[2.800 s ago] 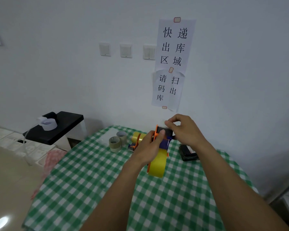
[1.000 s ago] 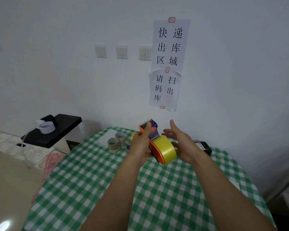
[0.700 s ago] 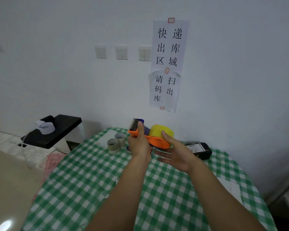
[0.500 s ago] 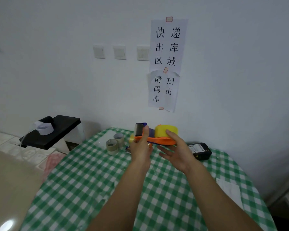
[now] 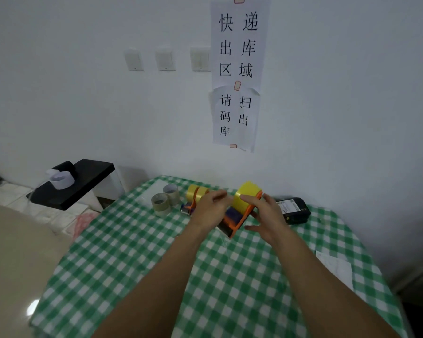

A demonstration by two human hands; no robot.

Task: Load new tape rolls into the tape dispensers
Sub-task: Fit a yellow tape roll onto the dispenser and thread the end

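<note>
dim soft light, wide-angle warp, hands blurred

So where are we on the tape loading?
Done, apparently: the rear dispenser already carries a rear roll. In hand: the orange dispenser has its yellow roll seated, with the left hand and right hand both on it. Left: possibly threading the tape end, which I can't make out. A brownish roll and a smaller roll sit loose on the table.

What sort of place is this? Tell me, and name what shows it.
Probably a parcel dispatch corner. The wall sign reads "express outbound area, scan to check out". There are tape dispensers with yellow rolls, spare rolls on the checked table, and a black labelled device.
</note>
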